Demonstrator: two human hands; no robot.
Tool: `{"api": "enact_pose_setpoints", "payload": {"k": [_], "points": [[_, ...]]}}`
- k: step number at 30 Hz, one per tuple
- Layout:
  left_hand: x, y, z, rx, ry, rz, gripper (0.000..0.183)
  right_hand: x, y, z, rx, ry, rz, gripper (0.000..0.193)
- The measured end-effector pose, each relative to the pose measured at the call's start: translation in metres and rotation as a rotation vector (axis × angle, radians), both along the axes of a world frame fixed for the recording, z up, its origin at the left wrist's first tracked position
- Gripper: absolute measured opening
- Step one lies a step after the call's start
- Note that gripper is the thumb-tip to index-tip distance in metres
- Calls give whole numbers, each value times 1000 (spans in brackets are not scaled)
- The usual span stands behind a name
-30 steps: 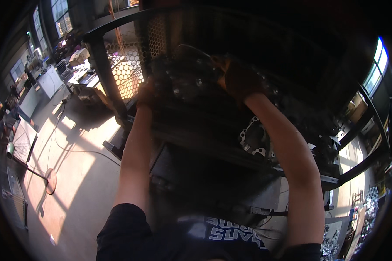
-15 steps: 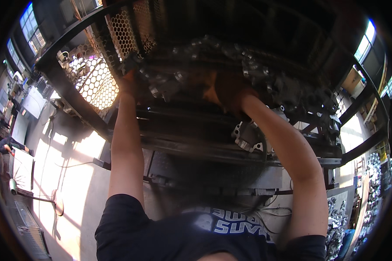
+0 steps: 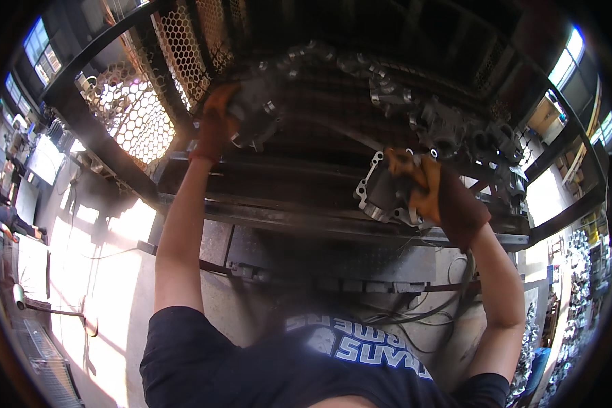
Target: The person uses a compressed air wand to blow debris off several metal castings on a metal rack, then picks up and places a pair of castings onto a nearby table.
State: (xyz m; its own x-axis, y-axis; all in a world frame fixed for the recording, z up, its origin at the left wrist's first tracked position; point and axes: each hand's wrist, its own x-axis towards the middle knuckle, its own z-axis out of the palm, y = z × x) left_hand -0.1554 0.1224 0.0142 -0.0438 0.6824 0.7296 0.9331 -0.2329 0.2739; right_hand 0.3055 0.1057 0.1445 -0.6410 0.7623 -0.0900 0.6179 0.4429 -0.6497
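Observation:
My left hand (image 3: pixel 216 122), in an orange and brown work glove, is closed on a grey metal casting (image 3: pixel 257 109) at the left inside a dark metal cage. Part of that casting is lost in shadow. Closer to me on the right, another metal casting (image 3: pixel 377 194) with a flat, bolt-holed flange lies on the cage's front ledge. Over its right side my right hand (image 3: pixel 432 194), gloved the same way, curls its fingers and grips it. Several more castings (image 3: pixel 445 129) line the back and right of the cage.
Honeycomb mesh (image 3: pixel 139 126) forms the cage's left side. A metal front rail (image 3: pixel 285 216) runs across before me. Cables (image 3: pixel 421 316) lie on the floor below. Many castings (image 3: pixel 571 313) are piled at far right, and another person (image 3: pixel 10 221) is at far left.
My right hand has come back toward me and right, onto the flanged casting at the front. My left hand has shifted slightly up and now grips a casting.

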Motion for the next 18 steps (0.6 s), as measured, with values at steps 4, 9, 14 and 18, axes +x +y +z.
{"api": "enact_pose_setpoints", "payload": {"k": [4, 9, 14, 18], "points": [[30, -16, 14, -86, 234, -101, 65, 28, -7, -5, 302, 61, -62, 47], [-42, -17, 0, -252, -866, -670, 61, 15, -24, 3, 151, 245, -7, 47], [-28, -3, 27, -566, -543, 130, 69, 3, -24, 5, 359, 129, 3, 46], [-10, 17, 40, -670, -527, 267, 75, 6, -40, 2, 178, 230, 53, 36]]}}
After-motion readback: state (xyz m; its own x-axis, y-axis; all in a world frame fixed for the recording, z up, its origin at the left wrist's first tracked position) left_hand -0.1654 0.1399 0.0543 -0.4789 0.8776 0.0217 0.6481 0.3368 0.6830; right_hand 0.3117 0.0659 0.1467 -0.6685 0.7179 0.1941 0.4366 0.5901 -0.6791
